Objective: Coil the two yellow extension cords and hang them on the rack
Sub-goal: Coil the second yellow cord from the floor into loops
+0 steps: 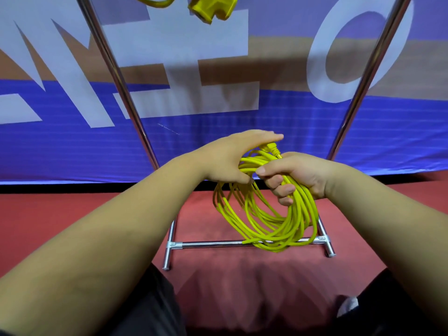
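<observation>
A yellow extension cord (266,221) hangs in a coil of several loops in front of me, above the rack's bottom bar. My right hand (298,175) is shut around the top of the coil. My left hand (232,158) lies against the coil's left side with fingers stretched over the cord's yellow plug end (270,147) and the thumb under the loops. At the top edge, the yellow socket block (211,7) of a second cord hangs from above, with a bit of its cable (157,1) beside it. The chrome rack (121,86) stands right before me.
The rack's two slanted chrome poles rise left and right (373,69), joined low by a horizontal bar (208,244) with short feet on red carpet (48,214). Behind stands a blue banner (242,132) with large white letters. My dark trousers fill the bottom corners.
</observation>
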`<state>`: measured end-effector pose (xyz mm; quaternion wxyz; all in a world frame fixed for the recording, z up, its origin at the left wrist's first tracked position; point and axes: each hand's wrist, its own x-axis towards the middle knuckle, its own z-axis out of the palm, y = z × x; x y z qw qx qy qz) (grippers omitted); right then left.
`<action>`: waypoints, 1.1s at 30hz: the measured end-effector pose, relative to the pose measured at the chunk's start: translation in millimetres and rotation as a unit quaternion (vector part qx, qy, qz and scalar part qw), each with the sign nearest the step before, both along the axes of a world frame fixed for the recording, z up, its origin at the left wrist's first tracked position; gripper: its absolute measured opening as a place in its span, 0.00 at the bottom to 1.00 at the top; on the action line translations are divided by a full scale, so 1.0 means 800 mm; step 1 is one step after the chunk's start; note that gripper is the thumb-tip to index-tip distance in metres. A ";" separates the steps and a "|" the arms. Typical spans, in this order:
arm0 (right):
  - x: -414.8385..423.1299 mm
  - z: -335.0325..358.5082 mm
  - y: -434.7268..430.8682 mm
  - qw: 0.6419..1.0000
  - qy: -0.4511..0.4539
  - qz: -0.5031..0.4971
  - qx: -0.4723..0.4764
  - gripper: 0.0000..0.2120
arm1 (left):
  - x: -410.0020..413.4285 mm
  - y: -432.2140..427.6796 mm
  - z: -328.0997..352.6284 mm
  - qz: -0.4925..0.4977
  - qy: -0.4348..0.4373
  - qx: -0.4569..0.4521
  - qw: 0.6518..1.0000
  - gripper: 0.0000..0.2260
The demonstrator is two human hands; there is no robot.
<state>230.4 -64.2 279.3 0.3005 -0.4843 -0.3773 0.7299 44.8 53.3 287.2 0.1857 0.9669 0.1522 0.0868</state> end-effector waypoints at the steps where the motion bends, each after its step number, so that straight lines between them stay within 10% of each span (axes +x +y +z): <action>1: 0.000 0.000 0.000 1.000 -0.004 -0.001 -0.004 0.07 | 0.002 -0.002 -0.001 0.011 0.005 -0.013 1.000 0.42; 17: 0.024 0.013 0.012 0.983 -0.123 -0.076 0.109 0.13 | 0.020 -0.005 0.005 0.173 -0.052 -0.150 0.972 0.17; 27: 0.043 0.017 0.004 0.825 -0.464 -0.172 0.273 0.15 | 0.019 -0.017 0.021 0.334 -0.136 -0.194 0.912 0.12; 33: 0.040 0.047 -0.022 0.807 -0.434 -0.208 0.343 0.16 | 0.026 -0.035 0.052 0.327 -0.099 -0.085 0.936 0.09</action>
